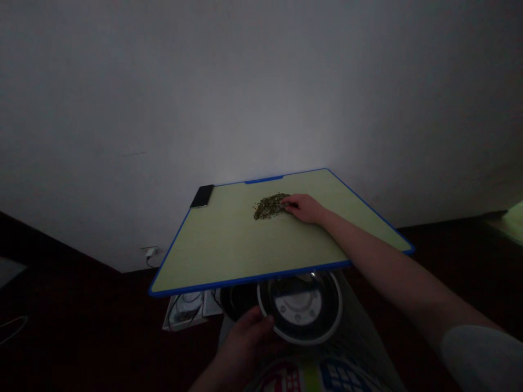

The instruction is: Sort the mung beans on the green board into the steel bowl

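Observation:
A spread of small greenish-brown grains, like seeds or dried beans, lies on the pale tabletop. At its right edge is my right hand, reaching in from the right. Its fingers are curled together and touch the grains; what sits between the fingertips is too small to make out. Below the table's near edge, my left hand grips the left rim of a shiny metal bowl, thumb on the rim. The bowl is tilted toward me above my lap, its far side partly hidden under the table.
A black phone lies at the table's far left corner. The table has a blue edge and stands near a grey wall. A white box with cables is on the floor, below a plugged-in charger.

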A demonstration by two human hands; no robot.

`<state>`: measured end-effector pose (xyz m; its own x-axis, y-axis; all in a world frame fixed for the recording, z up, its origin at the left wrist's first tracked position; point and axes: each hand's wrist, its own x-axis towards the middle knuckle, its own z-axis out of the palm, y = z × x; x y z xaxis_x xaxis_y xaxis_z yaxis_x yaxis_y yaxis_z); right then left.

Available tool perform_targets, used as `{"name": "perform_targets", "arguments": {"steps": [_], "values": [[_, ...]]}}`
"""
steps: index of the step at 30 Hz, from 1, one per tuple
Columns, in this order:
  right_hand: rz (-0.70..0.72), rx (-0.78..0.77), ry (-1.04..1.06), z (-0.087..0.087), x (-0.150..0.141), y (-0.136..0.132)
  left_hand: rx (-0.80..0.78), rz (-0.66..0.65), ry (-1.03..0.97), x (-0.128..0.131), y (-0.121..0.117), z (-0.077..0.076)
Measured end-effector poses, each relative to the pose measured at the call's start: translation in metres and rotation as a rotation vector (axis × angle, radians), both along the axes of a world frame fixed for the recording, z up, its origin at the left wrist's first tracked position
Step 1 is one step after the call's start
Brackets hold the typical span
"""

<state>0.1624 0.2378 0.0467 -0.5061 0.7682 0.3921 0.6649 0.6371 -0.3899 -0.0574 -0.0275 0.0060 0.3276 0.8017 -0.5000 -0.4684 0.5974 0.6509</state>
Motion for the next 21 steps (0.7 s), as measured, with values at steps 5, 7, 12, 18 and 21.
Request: {"name": "perform_targets", "arguments": {"steps": [5,7,12,18,21], "values": [[0.019,-0.003,0.003,-0.0009,0.0007,0.0006,0.021,-0.014,0.019,-0.0009,-0.0001,-0.0015],[0.019,-0.005,0.003,-0.0014,0.0005,0.0013,0.020,-0.023,0.026,-0.0013,-0.0001,-0.0016],[0.043,0.011,-0.016,-0.0012,-0.0010,0.0026,0.012,-0.007,0.016,-0.0008,0.0000,-0.0037],[0.059,-0.002,-0.025,-0.0002,-0.0038,0.0032,0.017,0.017,0.037,-0.0011,0.0003,-0.0037],[0.077,-0.012,-0.040,-0.0010,-0.0039,0.0055,0.012,0.022,0.013,-0.0018,0.0010,-0.0027]]}}
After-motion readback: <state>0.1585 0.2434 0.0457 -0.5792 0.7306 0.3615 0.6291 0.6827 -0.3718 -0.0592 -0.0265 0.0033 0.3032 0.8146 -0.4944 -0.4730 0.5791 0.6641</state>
